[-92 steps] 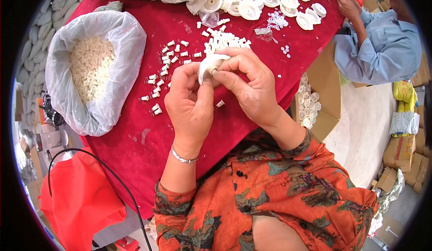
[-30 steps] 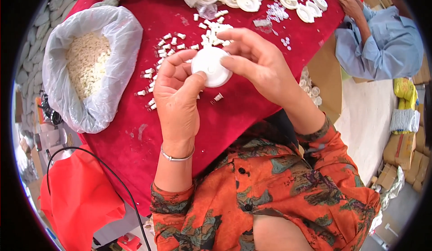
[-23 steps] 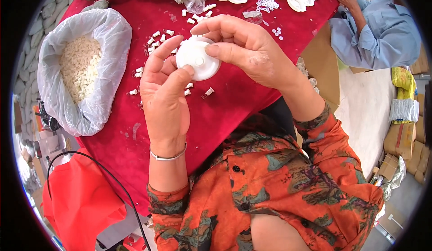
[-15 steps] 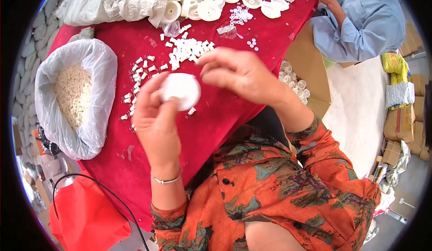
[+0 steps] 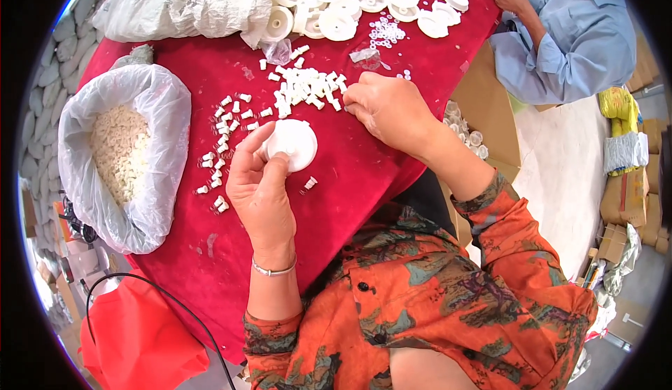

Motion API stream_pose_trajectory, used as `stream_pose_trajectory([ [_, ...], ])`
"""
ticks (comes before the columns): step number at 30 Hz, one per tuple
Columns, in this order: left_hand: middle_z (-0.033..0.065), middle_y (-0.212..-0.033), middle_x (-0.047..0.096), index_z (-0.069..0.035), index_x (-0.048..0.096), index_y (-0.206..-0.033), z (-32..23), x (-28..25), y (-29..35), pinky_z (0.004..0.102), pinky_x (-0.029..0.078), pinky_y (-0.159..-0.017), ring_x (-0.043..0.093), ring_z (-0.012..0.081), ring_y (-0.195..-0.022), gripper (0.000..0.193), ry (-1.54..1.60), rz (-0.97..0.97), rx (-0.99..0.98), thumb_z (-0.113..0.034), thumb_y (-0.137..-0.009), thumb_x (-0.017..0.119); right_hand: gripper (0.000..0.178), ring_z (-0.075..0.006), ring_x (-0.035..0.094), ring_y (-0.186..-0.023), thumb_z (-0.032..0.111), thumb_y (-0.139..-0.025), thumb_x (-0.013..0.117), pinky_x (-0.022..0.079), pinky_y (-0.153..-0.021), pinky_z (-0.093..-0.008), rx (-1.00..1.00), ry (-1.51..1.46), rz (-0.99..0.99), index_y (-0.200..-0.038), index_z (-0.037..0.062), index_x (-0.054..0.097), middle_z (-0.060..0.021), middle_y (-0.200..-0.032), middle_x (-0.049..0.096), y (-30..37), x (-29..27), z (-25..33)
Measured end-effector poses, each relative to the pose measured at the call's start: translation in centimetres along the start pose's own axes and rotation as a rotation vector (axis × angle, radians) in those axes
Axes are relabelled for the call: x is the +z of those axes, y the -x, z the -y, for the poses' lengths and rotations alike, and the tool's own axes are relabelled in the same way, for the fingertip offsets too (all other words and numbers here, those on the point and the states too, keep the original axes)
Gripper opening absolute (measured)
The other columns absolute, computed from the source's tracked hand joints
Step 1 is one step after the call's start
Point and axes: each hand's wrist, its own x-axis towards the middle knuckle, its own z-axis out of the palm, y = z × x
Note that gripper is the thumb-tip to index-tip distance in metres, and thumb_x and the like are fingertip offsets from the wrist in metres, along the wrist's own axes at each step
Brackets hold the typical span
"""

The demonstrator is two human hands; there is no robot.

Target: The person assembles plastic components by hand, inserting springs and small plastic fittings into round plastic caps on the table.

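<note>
My left hand (image 5: 262,187) grips a round white plastic disc (image 5: 292,145) between thumb and fingers, its flat face turned up. My right hand (image 5: 395,114) is at the right edge of a heap of small white plastic plugs (image 5: 302,88), fingers pinched together; what is between the fingertips, if anything, is hidden. More white plugs, some with small springs (image 5: 225,156) beside them, lie scattered left of my left hand. One single plug (image 5: 310,183) rests just right of that hand.
A plastic-lined container (image 5: 175,128) of small cream pieces stands at left. White round housings (image 5: 337,25), small washers (image 5: 386,32) and a white woven sack (image 5: 182,9) cover the far side of the red cloth (image 5: 336,159). A co-worker in a blue shirt (image 5: 577,47) sits far right, beside a cardboard box (image 5: 490,110).
My right hand has come down to the edge of the plug heap, its fingers closing together. My left hand still holds the white disc, now steadier and slightly lower.
</note>
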Motion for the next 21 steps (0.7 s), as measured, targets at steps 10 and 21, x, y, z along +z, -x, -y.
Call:
stream_pose_trajectory([
  [10, 0.0097, -0.1, 0.068, 0.001, 0.06, -0.121, -0.2, 0.0, -0.2, 0.0219, 0.05, -0.07, 0.063, 0.0112, -0.083, 0.037, 0.067, 0.021, -0.014, 0.006, -0.084, 0.056, 0.011, -0.0276, 0.062, -0.076, 0.001, -0.076, 0.068, 0.051, -0.066, -0.0352, -0.284, -0.585, -0.084, -0.086, 0.0037, 0.064, -0.0105, -0.086, 0.06, 0.3, -1.5, 6.8],
  [21, 0.0101, -0.101, 0.067, 0.003, 0.058, -0.121, -0.4, -0.3, 0.2, 0.0238, 0.053, -0.076, 0.064, 0.0127, -0.087, 0.035, 0.053, 0.078, 0.0, 0.007, -0.086, 0.058, 0.016, -0.0291, 0.061, -0.081, -0.002, -0.074, 0.068, 0.052, -0.069, -0.035, -0.288, -0.449, -0.275, -0.087, 0.0012, 0.059, -0.013, -0.095, 0.058, 0.6, 0.8, 7.5],
])
